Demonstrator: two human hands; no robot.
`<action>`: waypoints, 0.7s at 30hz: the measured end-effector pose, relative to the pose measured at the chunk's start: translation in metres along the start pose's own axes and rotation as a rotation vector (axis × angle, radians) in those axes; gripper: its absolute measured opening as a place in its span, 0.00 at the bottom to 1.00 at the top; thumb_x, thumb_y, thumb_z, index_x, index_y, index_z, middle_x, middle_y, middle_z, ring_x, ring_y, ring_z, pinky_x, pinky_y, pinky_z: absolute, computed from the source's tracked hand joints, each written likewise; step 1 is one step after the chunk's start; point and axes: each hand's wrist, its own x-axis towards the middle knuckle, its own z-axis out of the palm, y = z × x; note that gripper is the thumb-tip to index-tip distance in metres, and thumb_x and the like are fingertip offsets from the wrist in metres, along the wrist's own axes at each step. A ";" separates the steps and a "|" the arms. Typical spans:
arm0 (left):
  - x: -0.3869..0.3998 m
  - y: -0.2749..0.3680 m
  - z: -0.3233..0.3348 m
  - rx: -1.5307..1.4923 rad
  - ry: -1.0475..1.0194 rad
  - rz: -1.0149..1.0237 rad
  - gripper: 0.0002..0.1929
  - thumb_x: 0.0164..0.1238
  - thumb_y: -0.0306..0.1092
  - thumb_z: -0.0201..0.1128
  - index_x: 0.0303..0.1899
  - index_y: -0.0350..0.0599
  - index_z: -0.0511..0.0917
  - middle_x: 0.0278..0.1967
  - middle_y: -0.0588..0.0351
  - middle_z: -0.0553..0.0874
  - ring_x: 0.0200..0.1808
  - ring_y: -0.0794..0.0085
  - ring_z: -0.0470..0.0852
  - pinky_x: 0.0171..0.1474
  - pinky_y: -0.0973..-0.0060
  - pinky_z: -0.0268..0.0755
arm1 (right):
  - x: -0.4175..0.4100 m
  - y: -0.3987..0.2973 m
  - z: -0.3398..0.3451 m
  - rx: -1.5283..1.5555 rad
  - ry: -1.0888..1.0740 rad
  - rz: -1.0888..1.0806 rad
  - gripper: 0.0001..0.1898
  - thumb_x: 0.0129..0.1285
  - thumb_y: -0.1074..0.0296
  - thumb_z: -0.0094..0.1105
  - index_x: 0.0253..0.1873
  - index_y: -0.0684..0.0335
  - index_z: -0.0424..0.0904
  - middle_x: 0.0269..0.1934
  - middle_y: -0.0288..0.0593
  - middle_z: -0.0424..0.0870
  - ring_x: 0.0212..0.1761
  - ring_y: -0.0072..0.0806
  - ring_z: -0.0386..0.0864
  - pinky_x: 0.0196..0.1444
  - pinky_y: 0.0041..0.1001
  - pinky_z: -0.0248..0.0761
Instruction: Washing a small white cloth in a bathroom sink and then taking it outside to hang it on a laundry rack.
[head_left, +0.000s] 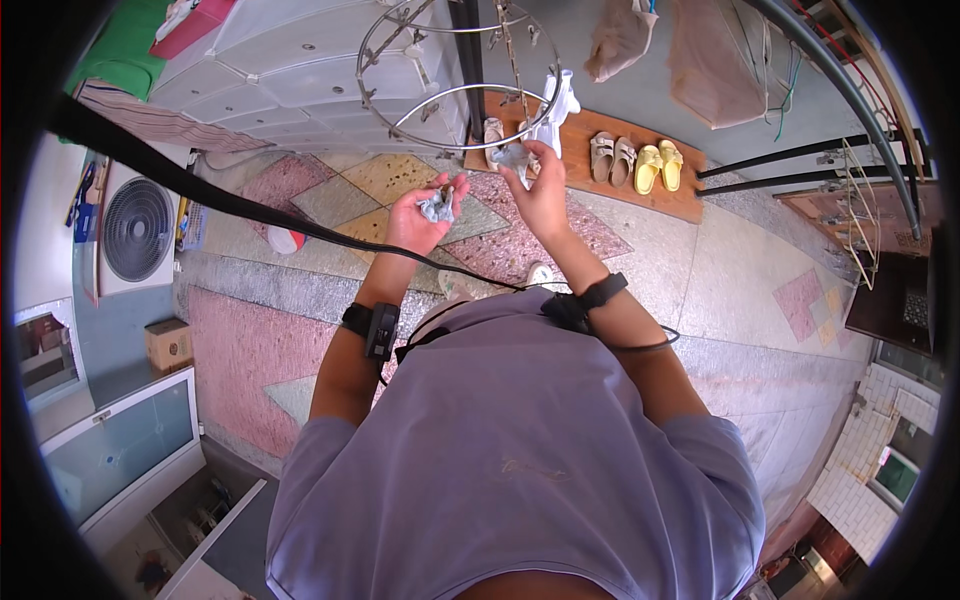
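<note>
My left hand (412, 227) is palm up, with a crumpled pale grey-blue cloth (437, 208), perhaps a sock, resting in it. Just under the rim of a round metal hanging dryer (427, 144), my right hand (546, 196) pinches a light grey cloth item (512, 156) between thumb and fingers. Whether that item is clipped to the ring cannot be made out. White socks (559, 105) hang from the dryer's right side, right above my right hand. Several small metal clips (429, 111) dangle around the ring.
Behind the dryer stand white drawer units (300, 82) and a black post (471, 75). Yellow slippers (658, 166) and beige sandals (613, 158) sit on a wooden board (577, 154). A black strap (225, 206) crosses at left. Pinkish cloths (712, 67) hang at upper right.
</note>
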 end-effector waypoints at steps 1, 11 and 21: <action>-0.002 -0.002 0.003 -0.021 -0.020 0.052 0.20 0.57 0.26 0.47 0.53 0.36 0.69 0.57 0.43 0.71 0.57 0.59 0.71 0.55 0.66 0.67 | 0.001 -0.010 -0.004 0.003 -0.005 0.000 0.20 0.50 0.67 0.68 0.45 0.65 0.69 0.38 0.48 0.76 0.40 0.40 0.74 0.43 0.33 0.68; -0.006 0.002 -0.006 -0.097 -0.198 0.073 0.33 0.46 0.26 0.46 0.62 0.37 0.62 0.56 0.42 0.69 0.58 0.52 0.68 0.65 0.57 0.55 | 0.001 -0.039 0.027 0.335 -0.663 -0.143 0.13 0.48 0.72 0.69 0.39 0.61 0.76 0.35 0.41 0.77 0.36 0.32 0.77 0.39 0.28 0.70; -0.026 0.015 -0.039 0.196 -0.017 -0.072 0.32 0.46 0.24 0.46 0.60 0.33 0.61 0.59 0.44 0.68 0.62 0.55 0.65 0.62 0.53 0.58 | 0.011 0.003 0.023 0.575 -0.725 0.341 0.10 0.48 0.78 0.68 0.37 0.62 0.82 0.36 0.36 0.78 0.34 0.21 0.75 0.38 0.21 0.70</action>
